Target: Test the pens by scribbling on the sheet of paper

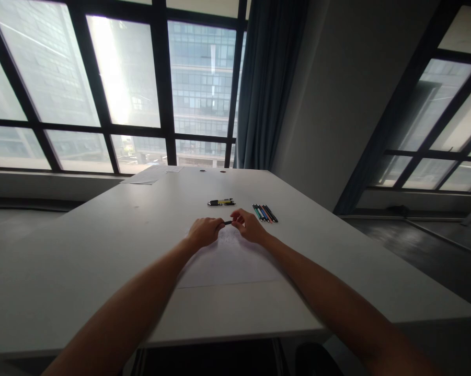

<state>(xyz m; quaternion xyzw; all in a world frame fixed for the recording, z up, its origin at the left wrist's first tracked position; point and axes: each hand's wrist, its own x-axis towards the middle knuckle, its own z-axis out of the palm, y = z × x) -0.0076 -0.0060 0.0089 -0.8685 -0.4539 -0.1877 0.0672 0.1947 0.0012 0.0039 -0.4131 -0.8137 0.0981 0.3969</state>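
Left hand (204,231): I'm clamped on the dark pen (228,223)
Right hand (249,226): pinching its other end
Pen spot: paper (227,266), 12 o'clock end
Nearby: pen row (265,213), roughly 2 o'clock

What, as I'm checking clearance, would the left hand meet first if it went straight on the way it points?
Probably the right hand, just beyond the pen in the left hand, though depth is unclear.
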